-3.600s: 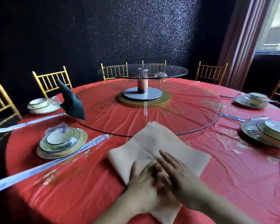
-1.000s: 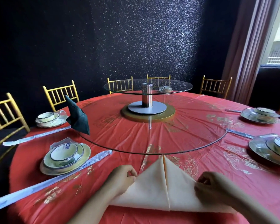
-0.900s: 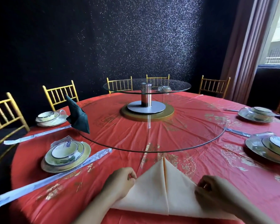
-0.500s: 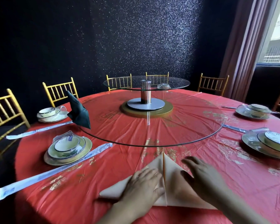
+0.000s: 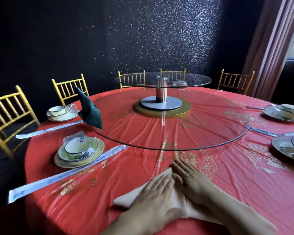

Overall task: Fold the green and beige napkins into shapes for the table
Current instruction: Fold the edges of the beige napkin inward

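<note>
Beige napkin (image 5: 126, 200), folded to a triangle, lies flat just nearside of the glass turntable (image 5: 159, 149); I see left hand (image 5: 153, 199) and right hand (image 5: 192, 180) pressing it, fingers straight, gripping nothing. Green napkin (image 5: 90, 111) stands folded at the turntable's left rim, stacked dishes (image 5: 78, 151) just outside that rim

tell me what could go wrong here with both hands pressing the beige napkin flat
1. The red tablecloth looks slick and creased, so the beige napkin may slide under the left hand and right hand, skewing the fold.
2. The napkin's fold line runs between the hands; it may spring open once the palms lift.
3. The right fingertips lie near the glass turntable rim; a forward push could bump it.
</note>
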Demonstrator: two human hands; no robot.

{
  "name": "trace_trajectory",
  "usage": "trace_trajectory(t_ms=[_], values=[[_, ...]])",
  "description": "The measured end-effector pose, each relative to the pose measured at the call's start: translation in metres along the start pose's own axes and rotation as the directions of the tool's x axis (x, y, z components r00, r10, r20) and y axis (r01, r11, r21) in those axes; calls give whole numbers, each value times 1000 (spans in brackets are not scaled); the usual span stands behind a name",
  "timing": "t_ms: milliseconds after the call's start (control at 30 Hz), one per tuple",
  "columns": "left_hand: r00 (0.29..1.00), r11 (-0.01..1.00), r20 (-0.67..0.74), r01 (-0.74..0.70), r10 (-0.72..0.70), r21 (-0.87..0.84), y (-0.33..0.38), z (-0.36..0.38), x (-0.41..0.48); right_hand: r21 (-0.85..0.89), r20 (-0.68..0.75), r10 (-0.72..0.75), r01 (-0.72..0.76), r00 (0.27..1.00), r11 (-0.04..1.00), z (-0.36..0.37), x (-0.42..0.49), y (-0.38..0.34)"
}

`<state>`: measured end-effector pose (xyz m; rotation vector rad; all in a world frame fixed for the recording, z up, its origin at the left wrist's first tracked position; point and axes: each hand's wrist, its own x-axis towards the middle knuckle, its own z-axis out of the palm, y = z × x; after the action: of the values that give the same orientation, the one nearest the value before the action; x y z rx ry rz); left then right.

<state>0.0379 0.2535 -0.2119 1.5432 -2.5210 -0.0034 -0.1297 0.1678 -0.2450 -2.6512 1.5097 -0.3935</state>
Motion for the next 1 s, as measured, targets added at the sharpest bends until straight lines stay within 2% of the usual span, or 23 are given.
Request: trace_trajectory(t_ms=[33, 67, 133, 167, 267, 333, 433, 500, 533, 567, 633, 767, 900, 1000], values=[[999, 998, -39, -22, 25, 56, -8, 0, -5, -3, 3, 16, -16, 1000, 1000, -2, -1, 1], [1000, 995, 12, -13, 12, 101, -20, 0, -13, -23, 26, 15, -15, 1000, 1000, -5, -1, -1], [966, 991, 228, 99, -117, 91, -48, -6, -30, -45, 56, 23, -21, 998, 999, -7, -1, -2], [953, 989, 267, 125, -143, 83, -60, -14, -39, -41, 61, 28, -26, 998, 999, -8, -1, -3], [940, 982, 288, 160, -181, 97, -87, -27, -57, -34, 59, 20, -18, 998, 999, -12, -2, -7], [963, 989, 227, 148, -148, 15, -82, -34, -56, -19, 51, 18, -17, 999, 1000, -14, -1, -8], [995, 985, 61, 83, -75, -153, -42, -42, -35, 156, 1, 33, -32, 999, 987, -24, -2, -12], [978, 991, -193, -92, 73, -92, -10, -37, -13, 184, -97, 25, -7, 995, 983, -37, -9, -16], [961, 990, -263, -115, 88, -86, 4, -33, -2, 174, -118, 34, -13, 992, 985, -44, -15, -17], [963, 986, -267, -82, 40, -147, 16, -27, 9, 162, -149, 49, -25, 988, 986, -48, -23, -18], [987, 970, -157, -1, -39, -244, 28, -13, 20, 70, -238, 48, -32, 970, 997, -46, -45, -18], [997, 987, 7, 82, -82, -140, 27, 10, 25, -121, -140, 54, -71, 989, 990, -19, -77, -16], [995, 993, 62, 79, -74, -82, 23, 17, 24, -226, -46, 74, -82, 996, 971, -14, -82, -4], [993, 994, 82, 85, -79, -72, 25, 17, 21, -221, 24, 82, -75, 996, 972, -18, -79, -4]])
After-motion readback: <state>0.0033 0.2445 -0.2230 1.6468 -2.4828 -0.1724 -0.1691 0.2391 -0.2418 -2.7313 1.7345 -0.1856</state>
